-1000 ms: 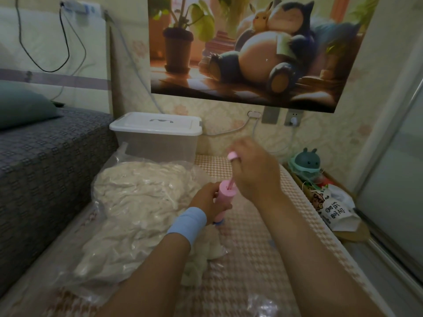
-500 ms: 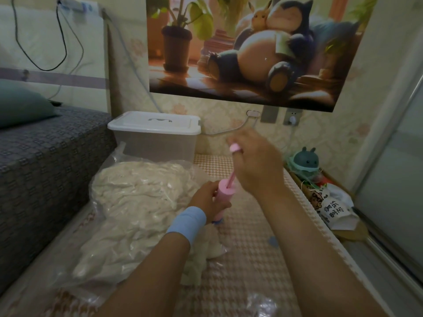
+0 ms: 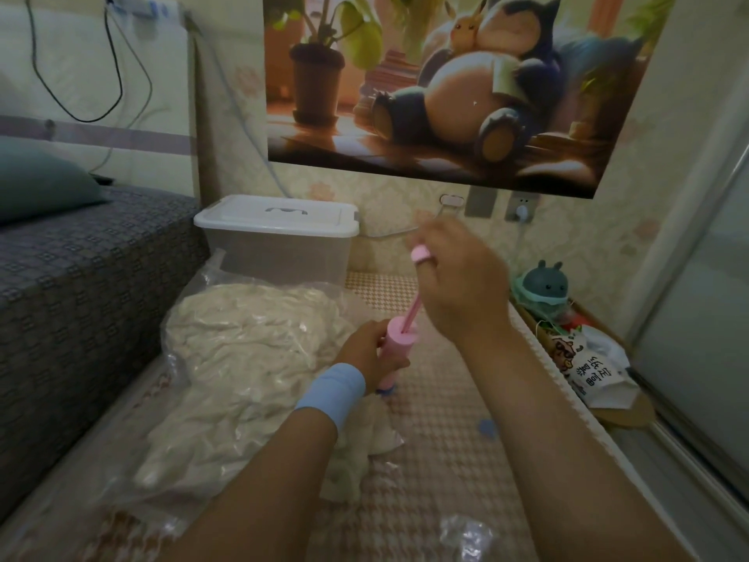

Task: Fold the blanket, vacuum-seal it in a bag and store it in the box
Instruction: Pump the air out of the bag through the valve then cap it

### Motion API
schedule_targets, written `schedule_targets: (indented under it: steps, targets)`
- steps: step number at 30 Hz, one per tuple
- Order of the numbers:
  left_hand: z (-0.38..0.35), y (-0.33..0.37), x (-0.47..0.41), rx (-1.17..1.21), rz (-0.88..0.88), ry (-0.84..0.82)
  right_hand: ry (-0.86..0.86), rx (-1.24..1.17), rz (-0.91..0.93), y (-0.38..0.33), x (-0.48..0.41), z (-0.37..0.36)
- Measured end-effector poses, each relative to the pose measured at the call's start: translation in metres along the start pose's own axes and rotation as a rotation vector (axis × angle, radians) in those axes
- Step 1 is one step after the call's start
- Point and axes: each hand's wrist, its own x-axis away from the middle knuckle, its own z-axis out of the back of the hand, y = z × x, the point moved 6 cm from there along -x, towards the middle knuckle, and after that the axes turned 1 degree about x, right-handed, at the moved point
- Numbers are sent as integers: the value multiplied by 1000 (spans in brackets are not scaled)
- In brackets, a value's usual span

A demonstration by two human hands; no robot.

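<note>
Your left hand (image 3: 367,348) grips the pump (image 3: 399,350) upright to keep it seated on the bag (image 3: 243,358), while your right hand (image 3: 458,285) pinches the raised plunger (image 3: 417,277), drawing air.

blanket (image 3: 251,350) in bag (image 3: 190,318) on mat (image 3: 446,448) | box (image 3: 279,253) behind bag, against wall (image 3: 397,208) | pump (image 3: 396,350) upright at bag's right edge | bed (image 3: 81,285) left of mat | pillow (image 3: 36,176) on bed | toy (image 3: 545,283) and packet (image 3: 591,371) right of mat
</note>
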Motion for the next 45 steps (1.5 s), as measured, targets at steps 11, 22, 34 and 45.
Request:
schedule_targets:
  steps: [11, 22, 34, 45]
  targets:
    - [-9, 4, 5, -73, 27, -3, -500, 77, -266, 40, 76, -77]
    - [-8, 6, 3, -38, 4, -8, -16, 74, -141, 21, 31, -30]
    - [1, -1, 2, -26, 7, 11, 139, -1, -4, -8, -10, 12]
    - [-4, 2, 3, -10, 17, 42, -189, 53, -87, 18, 24, -31]
